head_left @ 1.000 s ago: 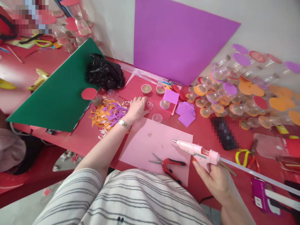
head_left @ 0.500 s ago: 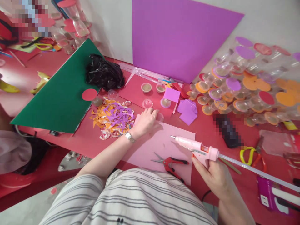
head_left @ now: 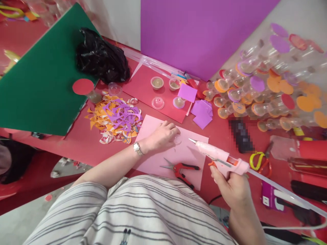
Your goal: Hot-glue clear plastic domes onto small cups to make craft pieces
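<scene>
My left hand (head_left: 162, 137) rests on the pink paper sheet (head_left: 155, 158), fingers curled over a small clear plastic cup (head_left: 177, 140) at its fingertips. My right hand (head_left: 231, 192) grips a pink hot glue gun (head_left: 221, 158) with a long glue stick out the back. The gun's nozzle points left, toward the clear cup, a short way off it. Red-handled scissors (head_left: 182, 169) lie on the pink sheet between my hands.
Orange and purple paper scraps (head_left: 114, 119) lie left of the sheet. More small cups (head_left: 157, 82) and purple squares (head_left: 201, 117) sit on red card behind it. Green (head_left: 38, 81) and purple (head_left: 194, 34) boards stand at the back. Many capped cups (head_left: 258, 95) pile at the right.
My left hand took a clear cup from the red card and drew it back onto the pink sheet. The glue gun's nozzle tilted down toward it. The view shifted down.
</scene>
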The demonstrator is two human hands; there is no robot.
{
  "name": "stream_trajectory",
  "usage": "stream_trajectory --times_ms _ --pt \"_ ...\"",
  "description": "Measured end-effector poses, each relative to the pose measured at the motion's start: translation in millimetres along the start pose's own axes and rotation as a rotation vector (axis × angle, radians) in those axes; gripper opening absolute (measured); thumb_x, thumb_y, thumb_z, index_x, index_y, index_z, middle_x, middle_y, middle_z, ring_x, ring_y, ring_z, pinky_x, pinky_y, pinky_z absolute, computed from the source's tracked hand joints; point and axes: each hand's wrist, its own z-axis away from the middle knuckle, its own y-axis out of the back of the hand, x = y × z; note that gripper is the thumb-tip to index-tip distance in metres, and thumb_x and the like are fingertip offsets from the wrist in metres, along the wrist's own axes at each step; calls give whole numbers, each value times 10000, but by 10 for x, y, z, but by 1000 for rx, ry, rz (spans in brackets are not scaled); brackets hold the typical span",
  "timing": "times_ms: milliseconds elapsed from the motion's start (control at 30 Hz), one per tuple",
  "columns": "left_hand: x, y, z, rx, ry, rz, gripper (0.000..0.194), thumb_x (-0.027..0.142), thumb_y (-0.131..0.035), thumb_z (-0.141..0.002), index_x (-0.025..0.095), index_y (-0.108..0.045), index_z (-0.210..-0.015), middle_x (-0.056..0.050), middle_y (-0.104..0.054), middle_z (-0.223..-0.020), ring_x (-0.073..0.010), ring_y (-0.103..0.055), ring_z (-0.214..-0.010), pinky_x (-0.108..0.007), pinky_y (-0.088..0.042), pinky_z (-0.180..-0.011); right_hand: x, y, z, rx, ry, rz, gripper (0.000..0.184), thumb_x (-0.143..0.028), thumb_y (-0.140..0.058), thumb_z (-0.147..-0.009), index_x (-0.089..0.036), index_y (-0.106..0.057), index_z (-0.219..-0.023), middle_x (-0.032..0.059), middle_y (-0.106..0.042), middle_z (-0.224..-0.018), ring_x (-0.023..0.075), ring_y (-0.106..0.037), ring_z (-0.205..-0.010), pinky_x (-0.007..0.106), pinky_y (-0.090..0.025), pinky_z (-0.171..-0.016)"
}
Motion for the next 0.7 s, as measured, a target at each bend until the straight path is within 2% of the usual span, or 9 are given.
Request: stream_trajectory --times_ms 167,367,500,700 --pt "-85 -55 -16 -30 2 26 307 302 -700 -842 155 -659 -1108 -99 -644 -1084 -262 -510 -1013 -374 -404 -909 -211 -94 -78 155 141 126 450 -565 -483 -905 -206 -647 -688 52 -641 -523 199 -626 -473 264 -455 -435" --pt "-86 -21 -14 -36 -19 15 336 301 -747 -814 151 -673 -1105 -111 -651 -1110 -275 -498 -1038 -384 -398 -914 -234 -100 -162 89 138 237 522 -622 -431 -927 -220 -626 -659 36 -547 -460 208 -578 -434 285 -373 -403" --pt "-82 -20 -4 -47 -30 3 356 315 -760 -815 141 -671 -1112 -113 -654 -1129 -280 -497 -1049 -385 -391 -910 -242 -79 -210 38 149 277 580 -652 -387 -936 -173 -690 -813 82 -611 -560 249 -636 -554 310 -395 -463" --pt "-74 -31 4 -21 -37 -7 337 309 -763 -817 139 -670 -1092 -107 -668 -1095 -279 -498 -1037 -380 -374 -889 -254 -80 -242 15 136 333 603 -676 -346 -929 -188 -677 -806 75 -601 -546 249 -612 -541 318 -341 -449"
